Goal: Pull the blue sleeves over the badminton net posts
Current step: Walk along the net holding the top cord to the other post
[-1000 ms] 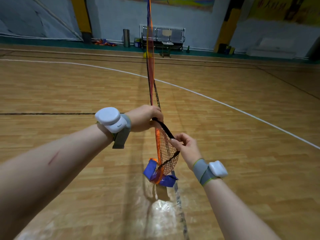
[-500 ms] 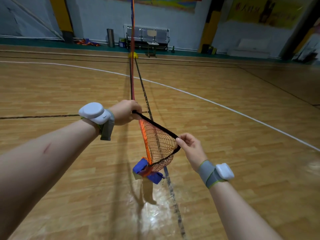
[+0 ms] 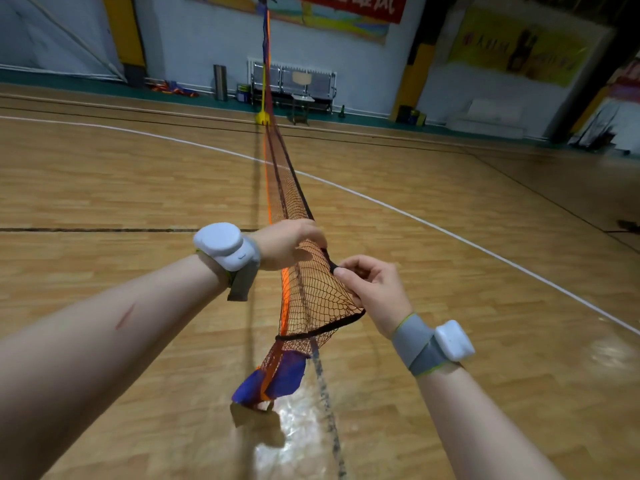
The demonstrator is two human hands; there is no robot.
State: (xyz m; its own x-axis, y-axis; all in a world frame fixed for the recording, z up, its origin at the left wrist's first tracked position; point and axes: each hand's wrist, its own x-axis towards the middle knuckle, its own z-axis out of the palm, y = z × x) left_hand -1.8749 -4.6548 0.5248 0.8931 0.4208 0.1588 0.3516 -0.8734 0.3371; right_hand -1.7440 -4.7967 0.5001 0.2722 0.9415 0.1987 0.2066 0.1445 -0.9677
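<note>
Net [image 3: 311, 292] spans your hands: left hand [image 3: 287, 244] curls round it, right hand [image 3: 372, 289] pinches its black band [image 3: 322, 330]. Sleeve [image 3: 284, 374] dangles below, near the floor [image 3: 138, 188]; feed down to it, keeping the net untwisted.

Cut by top edge: far post [image 3: 266, 46], banner [image 3: 346, 5]. Hidden behind own knuckles: left hand [image 3: 287, 243] fingertips. Half veiled by net [image 3: 311, 292]: sleeve [image 3: 289, 374]. Too small to read: poster [image 3: 516, 50].
</note>
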